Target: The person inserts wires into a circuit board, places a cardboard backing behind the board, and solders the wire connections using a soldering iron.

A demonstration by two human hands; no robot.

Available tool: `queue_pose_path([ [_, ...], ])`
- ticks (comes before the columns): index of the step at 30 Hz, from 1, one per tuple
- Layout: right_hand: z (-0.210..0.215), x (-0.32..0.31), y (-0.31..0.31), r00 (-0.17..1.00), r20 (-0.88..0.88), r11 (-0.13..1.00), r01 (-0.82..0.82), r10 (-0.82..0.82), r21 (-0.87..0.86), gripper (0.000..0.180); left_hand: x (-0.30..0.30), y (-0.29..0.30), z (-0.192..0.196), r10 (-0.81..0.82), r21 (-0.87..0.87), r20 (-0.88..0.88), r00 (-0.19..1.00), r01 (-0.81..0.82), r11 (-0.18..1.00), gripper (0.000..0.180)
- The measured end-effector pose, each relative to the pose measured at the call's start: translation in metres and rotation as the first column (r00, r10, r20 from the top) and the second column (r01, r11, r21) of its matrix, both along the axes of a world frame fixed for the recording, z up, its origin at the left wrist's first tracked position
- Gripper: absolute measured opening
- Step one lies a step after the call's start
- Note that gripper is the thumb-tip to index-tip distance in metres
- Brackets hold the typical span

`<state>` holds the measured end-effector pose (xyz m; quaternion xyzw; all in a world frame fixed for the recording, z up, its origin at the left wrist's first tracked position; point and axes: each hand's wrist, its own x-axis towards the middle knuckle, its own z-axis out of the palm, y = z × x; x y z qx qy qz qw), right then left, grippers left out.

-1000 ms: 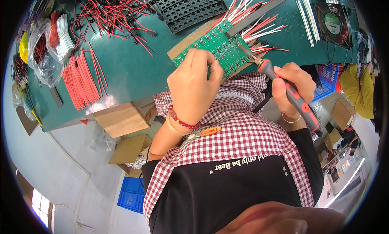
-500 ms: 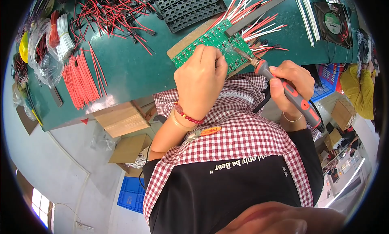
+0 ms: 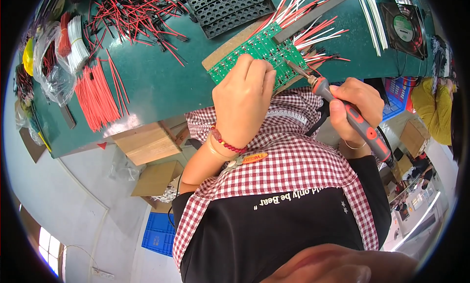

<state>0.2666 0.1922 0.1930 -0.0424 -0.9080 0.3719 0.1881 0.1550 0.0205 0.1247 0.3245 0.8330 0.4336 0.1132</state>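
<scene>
My right hand [image 3: 360, 106] is wrapped round the grey and red handle of a soldering iron [image 3: 364, 128]. Its metal tip points left and lies over the right part of a green circuit board [image 3: 267, 47]; whether it touches is hard to see. Over the board's near edge, my left hand [image 3: 245, 97] is closed with its fingertips pinched together; what they hold, if anything, is hidden. Red and white wires [image 3: 318, 37] stick out from the board's far and right sides. A dark grey bar [image 3: 318, 14] lies across the board and wires. Beneath the board is a brown backing [image 3: 215, 58].
A black perforated tray [image 3: 227, 11] sits beyond the board. Left of it lie tangled red and black wires [image 3: 134, 13], a red wire bundle [image 3: 95, 99] and white wires [image 3: 77, 45]. White strips [image 3: 374, 25] and a black fan [image 3: 404, 30] are at the right.
My right hand has shifted slightly right and down, drawing the iron's tip a little the same way. My left hand has barely moved, its fingers still pinched over the board.
</scene>
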Motion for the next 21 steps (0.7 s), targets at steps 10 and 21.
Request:
queue_pose_path([
  [10, -0.007, 0.004, -0.003, 1.000, -0.022, 0.995, 0.010, -0.012, -0.103, 0.018, -0.010, -0.016, 0.003, 0.069, 0.034, 0.086, 0.994, -0.072, 0.997, 0.010],
  [21, -0.016, 0.001, -0.019, 0.999, -0.019, 0.999, 0.029, -0.030, -0.027, 0.020, -0.007, -0.012, -0.004, 0.039, 0.044, 0.013, 0.999, -0.040, 0.998, 0.013],
])
